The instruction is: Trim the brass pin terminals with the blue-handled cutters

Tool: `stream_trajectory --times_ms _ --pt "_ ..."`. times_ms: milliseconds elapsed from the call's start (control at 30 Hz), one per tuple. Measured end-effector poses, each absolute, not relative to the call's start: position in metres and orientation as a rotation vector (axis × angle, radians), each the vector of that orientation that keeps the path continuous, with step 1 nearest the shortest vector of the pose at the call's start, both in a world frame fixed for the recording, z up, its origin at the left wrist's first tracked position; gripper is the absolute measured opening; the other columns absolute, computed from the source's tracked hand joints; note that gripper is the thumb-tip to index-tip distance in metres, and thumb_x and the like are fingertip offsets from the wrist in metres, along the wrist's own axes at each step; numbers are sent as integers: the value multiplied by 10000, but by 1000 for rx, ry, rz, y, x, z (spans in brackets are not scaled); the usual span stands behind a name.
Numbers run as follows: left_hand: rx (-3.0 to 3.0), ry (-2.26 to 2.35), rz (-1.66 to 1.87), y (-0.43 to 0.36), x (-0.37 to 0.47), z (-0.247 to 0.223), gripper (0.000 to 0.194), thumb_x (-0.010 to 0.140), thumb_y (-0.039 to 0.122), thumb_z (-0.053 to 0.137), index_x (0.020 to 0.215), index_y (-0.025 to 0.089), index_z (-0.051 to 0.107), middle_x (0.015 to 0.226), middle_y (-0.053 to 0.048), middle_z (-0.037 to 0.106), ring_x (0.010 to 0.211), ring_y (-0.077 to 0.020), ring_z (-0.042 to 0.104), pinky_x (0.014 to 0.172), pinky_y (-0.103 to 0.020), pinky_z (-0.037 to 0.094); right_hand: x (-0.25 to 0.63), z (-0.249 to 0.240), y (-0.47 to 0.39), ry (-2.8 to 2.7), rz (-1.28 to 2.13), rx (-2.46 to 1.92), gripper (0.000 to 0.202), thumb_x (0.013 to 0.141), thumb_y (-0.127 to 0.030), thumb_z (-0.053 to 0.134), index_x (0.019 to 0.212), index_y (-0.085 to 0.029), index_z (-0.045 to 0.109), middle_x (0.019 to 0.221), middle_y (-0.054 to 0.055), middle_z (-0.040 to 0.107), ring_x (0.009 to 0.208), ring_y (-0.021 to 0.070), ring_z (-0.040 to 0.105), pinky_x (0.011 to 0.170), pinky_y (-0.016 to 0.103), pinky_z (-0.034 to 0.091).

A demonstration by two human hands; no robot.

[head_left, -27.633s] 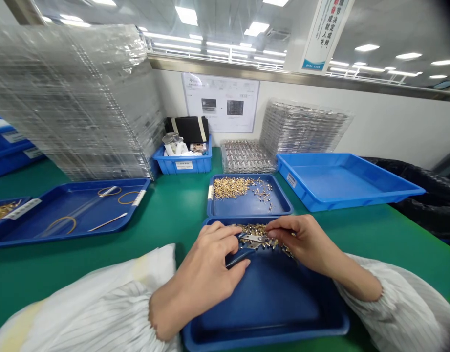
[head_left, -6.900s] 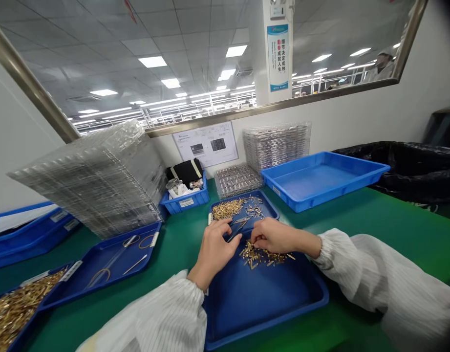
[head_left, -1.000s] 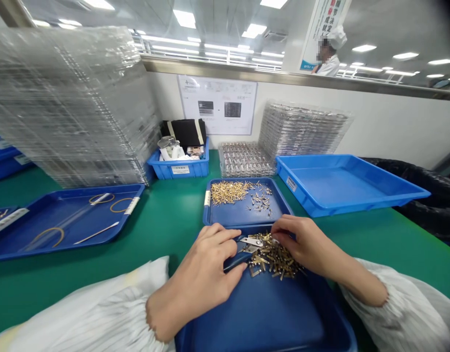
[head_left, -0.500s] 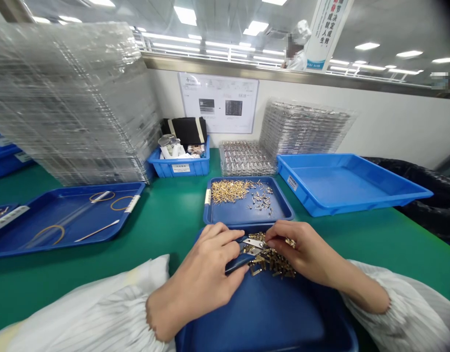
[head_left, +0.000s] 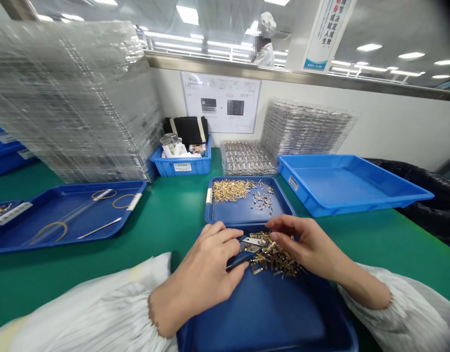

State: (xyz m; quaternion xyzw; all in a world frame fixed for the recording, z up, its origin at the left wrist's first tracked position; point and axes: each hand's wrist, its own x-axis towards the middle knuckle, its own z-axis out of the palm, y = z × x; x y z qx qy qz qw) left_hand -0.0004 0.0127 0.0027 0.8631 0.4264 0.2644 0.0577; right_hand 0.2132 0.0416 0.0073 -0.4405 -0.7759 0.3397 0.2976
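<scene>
My left hand [head_left: 206, 266] is closed around pliers [head_left: 252, 241] with dark blue handles, whose metal jaws point right over a heap of small brass-coloured metal parts [head_left: 283, 259]. That heap lies at the far end of a dark blue tray [head_left: 261, 313]. Just right of the jaws, my right hand [head_left: 312, 247] hovers over the heap. Its thumb and forefinger are apart and I see nothing between them; the other fingers are partly hidden. Beyond, a second blue tray [head_left: 230, 213] bears gold-coloured pins [head_left: 230, 190] on its left and a looser scatter of small pieces at right.
At left lies a blue tray [head_left: 96, 215] with rubber bands and a cotton swab [head_left: 100, 228]. Tall stacks of clear plastic trays [head_left: 81, 107] rise behind it. An open light blue bin [head_left: 349, 181] is at right, by a black bag [head_left: 415, 181]. A person [head_left: 267, 41] is beyond the partition.
My right hand has lifted slightly away from the plier jaws, and its thumb and forefinger have parted. My left hand keeps the pliers in place. The person in the background has moved left.
</scene>
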Motion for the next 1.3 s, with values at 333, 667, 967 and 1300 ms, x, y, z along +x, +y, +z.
stream_trajectory --times_ms 333,667,967,1300 --pt "2585 1269 823 13 1 4 143 735 219 596 618 163 537 1045 -74 634 934 -245 529 860 -480 412 209 6 41 -2295 637 -1122 131 825 -120 484 785 -154 604 736 20 575 660 120 523 617 232 394" --pt "2601 1263 900 11 1 4 161 746 205 585 609 161 511 1031 -72 636 891 -236 525 803 -449 435 207 7 40 -2200 673 -1126 143 770 -63 482 737 -153 587 691 3 559 634 113 508 592 218 382" --pt "2474 1182 1263 8 7 6 163 735 170 615 632 158 490 1016 -67 643 873 -195 547 836 -402 427 203 5 38 -1782 937 -1104 125 780 -170 489 655 -159 481 593 -35 459 540 84 393 510 202 329" --pt "2564 1083 970 11 -1 4 164 729 186 611 620 157 493 1015 -56 640 916 -209 555 875 -431 421 209 13 37 -2328 531 -1044 102 678 -49 497 684 -147 526 641 -23 524 602 96 462 622 237 341"
